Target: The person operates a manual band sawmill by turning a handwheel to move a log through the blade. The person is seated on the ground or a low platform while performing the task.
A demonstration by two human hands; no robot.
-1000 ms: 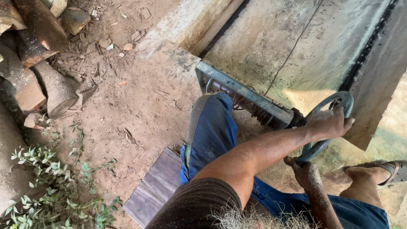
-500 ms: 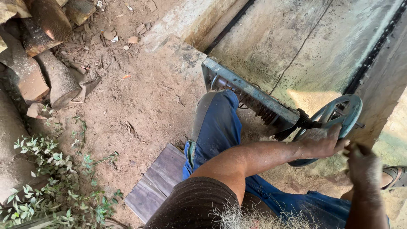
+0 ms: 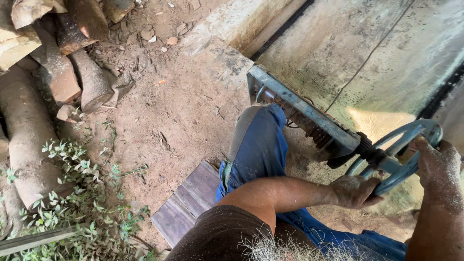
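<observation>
Right hand [image 3: 437,162] moved onto handwheel [image 3: 403,152] rim, left hand [image 3: 355,191] seemingly gripping

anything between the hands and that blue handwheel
Nothing visible does. The left hand already grips the lower rim of the blue handwheel, and the right hand rests on its upper right rim.

We see bare dirt ground [image 3: 188,111] with cut logs [image 3: 63,72] piled at the far left. A flat wooden board [image 3: 188,203] lies near us, leafy weeds [image 3: 72,212] to its left.
</observation>
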